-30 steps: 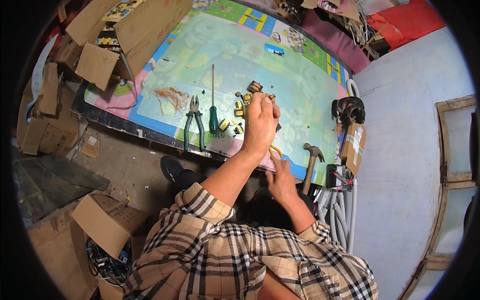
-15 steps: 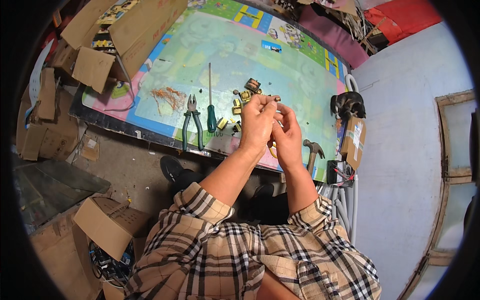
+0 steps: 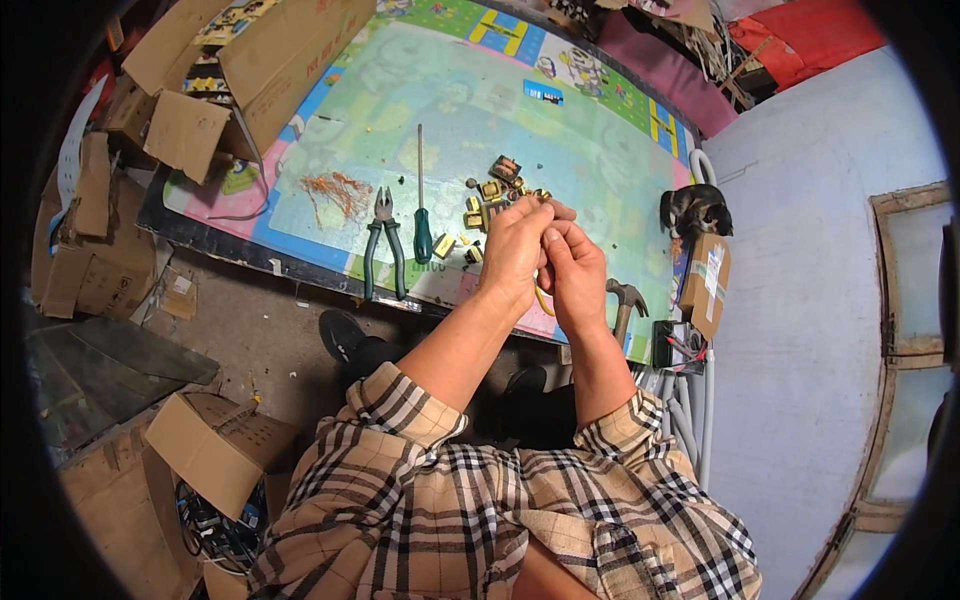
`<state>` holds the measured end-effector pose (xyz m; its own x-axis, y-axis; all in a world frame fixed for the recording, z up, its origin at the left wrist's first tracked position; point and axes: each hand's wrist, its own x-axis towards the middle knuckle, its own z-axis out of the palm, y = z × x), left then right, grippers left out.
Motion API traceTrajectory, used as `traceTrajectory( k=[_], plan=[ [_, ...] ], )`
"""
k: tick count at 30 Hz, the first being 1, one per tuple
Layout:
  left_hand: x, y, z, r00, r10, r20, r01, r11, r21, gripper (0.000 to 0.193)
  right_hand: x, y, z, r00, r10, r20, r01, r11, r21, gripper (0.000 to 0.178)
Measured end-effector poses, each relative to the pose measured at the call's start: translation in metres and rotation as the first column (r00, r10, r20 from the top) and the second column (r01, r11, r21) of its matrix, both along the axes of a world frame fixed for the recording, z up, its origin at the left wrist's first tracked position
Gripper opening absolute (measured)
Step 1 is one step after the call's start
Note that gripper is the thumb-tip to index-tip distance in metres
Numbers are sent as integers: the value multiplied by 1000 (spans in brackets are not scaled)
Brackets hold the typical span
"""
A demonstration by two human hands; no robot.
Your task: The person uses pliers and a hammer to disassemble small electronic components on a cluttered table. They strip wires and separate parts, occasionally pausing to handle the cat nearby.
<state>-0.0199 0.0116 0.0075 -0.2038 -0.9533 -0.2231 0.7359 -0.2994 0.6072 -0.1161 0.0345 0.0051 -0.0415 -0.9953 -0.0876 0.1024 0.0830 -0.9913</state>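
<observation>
Both hands meet above the right half of the table, fingertips pinched together. My left hand [image 3: 517,250] has its fingers curled around something small, mostly hidden. Close against it, my right hand [image 3: 572,265] is closed, thumb and forefinger pressed together; what it grips is covered. Just beyond and left of the fingers lie several small yellow-and-black transformers [image 3: 473,205] and a larger transformer with copper winding [image 3: 506,168]. A screwdriver [image 3: 422,220] with a green handle and pliers [image 3: 384,240] with dark green grips rest to the left. A claw hammer [image 3: 626,305] lies right of my right hand.
A tangle of copper wire [image 3: 338,192] lies left of the pliers. Cardboard boxes stand on the left, one open box [image 3: 290,70] on the table. A black-and-white cat [image 3: 695,210] sits at the right edge, near a small carton [image 3: 705,285]. A blue packet [image 3: 543,92] lies farther back.
The fingers of both hands have drawn closer together, and my right hand's fingers have curled in more. The small dark piece at the fingertips is now largely covered.
</observation>
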Motion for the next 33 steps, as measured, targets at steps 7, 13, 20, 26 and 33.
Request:
traceTrajectory(
  k=[7,13,20,26,33],
  plan=[
    [-5,-3,-1,993,108,-49,-111,992,-63,14,0,11,-6,975,18,-220,-25,999,-29,14],
    [2,-5,-1,986,150,74,-139,981,-135,13,-1,35,-30,904,30,-426,-56,997,-49,13],
    [5,-4,7,988,109,105,-101,992,-78,13,-17,80,-61,886,162,-434,-93,980,175,16],
    [5,-4,2,995,74,60,-69,995,-78,11,-34,94,-78,888,191,-418,-90,964,250,16],
    [5,-3,2,997,70,11,-68,991,-117,12,-39,87,-68,824,205,-528,-98,970,224,15]
  ],
)
